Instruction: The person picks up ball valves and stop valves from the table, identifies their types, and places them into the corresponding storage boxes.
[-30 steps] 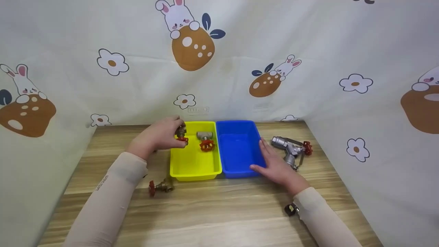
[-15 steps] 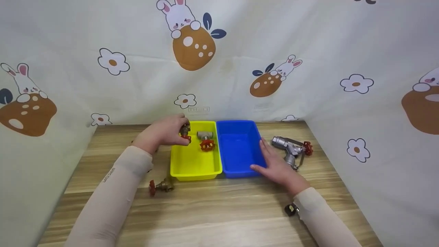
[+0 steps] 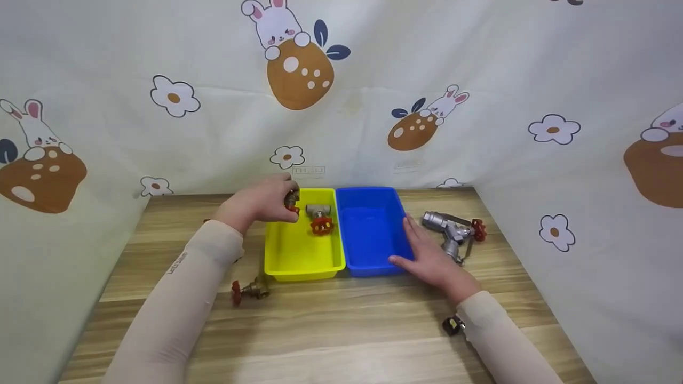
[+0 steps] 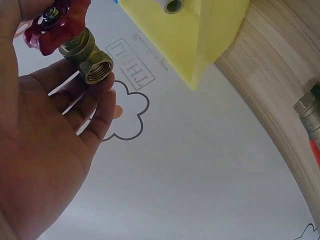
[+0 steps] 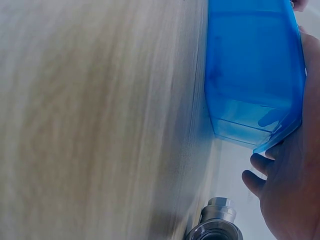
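My left hand [image 3: 259,201] holds a brass valve [image 3: 292,200] with a red handwheel above the far left part of the yellow bin [image 3: 304,276]. In the left wrist view, the threaded opening of this valve [image 4: 85,57] rests by the fingertips. Inside the yellow bin lies another valve [image 3: 320,217] with a red handwheel. My right hand [image 3: 429,260], fingers extended, rests against the right side of the blue bin [image 3: 373,234], its thumb over the near rim. Nothing is gripped in that hand.
Silver valves [image 3: 453,233], one with a red handwheel, lie right of the blue bin. A brass valve [image 3: 252,290] with a red handwheel lies near the yellow bin's front left corner. A small dark object [image 3: 452,325] sits beside the right sleeve. A patterned cloth [image 3: 363,122] hangs behind the table.
My left hand has shifted slightly right and up with the brass valve, further over the yellow bin. My right hand has stayed on the blue bin.
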`<state>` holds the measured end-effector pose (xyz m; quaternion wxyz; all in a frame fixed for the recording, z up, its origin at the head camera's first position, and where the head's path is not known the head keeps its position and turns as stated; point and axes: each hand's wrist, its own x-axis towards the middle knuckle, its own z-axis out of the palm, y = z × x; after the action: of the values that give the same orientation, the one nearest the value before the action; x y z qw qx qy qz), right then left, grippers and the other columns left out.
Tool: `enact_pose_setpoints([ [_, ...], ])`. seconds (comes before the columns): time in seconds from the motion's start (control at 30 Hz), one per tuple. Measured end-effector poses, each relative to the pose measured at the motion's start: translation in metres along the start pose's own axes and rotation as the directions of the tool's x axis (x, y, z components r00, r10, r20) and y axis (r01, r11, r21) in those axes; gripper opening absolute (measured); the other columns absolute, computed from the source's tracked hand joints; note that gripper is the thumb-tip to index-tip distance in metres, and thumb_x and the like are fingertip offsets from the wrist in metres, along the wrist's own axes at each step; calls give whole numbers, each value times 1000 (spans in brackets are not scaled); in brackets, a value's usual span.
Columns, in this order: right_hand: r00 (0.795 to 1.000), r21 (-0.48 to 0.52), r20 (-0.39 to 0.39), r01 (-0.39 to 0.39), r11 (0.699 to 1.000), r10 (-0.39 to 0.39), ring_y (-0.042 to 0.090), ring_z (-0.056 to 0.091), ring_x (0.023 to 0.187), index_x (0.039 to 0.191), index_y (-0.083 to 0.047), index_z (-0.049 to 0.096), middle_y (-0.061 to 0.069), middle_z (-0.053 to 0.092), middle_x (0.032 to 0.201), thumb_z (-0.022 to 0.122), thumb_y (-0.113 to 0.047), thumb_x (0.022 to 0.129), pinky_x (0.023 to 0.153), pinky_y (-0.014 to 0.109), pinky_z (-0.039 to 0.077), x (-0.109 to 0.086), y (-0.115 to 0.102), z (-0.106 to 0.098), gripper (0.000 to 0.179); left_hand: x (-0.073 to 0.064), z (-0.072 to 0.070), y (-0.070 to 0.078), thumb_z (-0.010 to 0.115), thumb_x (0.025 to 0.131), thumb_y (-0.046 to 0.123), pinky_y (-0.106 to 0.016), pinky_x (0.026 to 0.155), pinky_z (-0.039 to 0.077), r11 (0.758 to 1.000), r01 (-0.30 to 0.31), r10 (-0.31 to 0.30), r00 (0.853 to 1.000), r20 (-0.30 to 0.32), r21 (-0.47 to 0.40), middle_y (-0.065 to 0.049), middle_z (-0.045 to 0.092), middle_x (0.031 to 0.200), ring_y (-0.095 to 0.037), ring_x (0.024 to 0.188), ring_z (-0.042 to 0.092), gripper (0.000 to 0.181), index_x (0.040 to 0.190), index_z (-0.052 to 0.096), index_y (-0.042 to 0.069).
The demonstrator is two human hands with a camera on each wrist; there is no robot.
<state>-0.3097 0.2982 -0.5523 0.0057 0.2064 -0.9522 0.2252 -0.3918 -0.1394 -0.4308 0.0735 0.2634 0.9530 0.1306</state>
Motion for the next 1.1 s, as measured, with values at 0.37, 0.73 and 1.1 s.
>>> enact_pose_setpoints([
  [0.37,1000,-8,2,-8,1000,8,47,17,167,178,-7,11,14,9,185,63,-74,102,130,69,22,0,0,0,113,8,0,-2,84,87,42,-53,106,57,1000,8,-9,1000,-1,-20,-15,59,136,-34,119,56,74,148,63,5],
  [0.73,1000,-20,11,-15,1000,15,47,15,167,178,-9,9,12,6,186,61,-77,101,130,69,22,0,1,0,115,16,0,-4,80,88,42,-48,97,56,1000,7,-7,1000,-10,1,-13,60,122,-33,110,57,61,134,67,4],
  [1.1,1000,13,10,-3,1000,3,46,14,167,178,-7,9,11,4,186,63,-72,102,131,68,20,0,1,1,114,19,-1,-4,82,90,39,-47,94,57,1000,28,-28,999,18,-7,-12,60,118,-32,106,58,55,129,68,3],
])
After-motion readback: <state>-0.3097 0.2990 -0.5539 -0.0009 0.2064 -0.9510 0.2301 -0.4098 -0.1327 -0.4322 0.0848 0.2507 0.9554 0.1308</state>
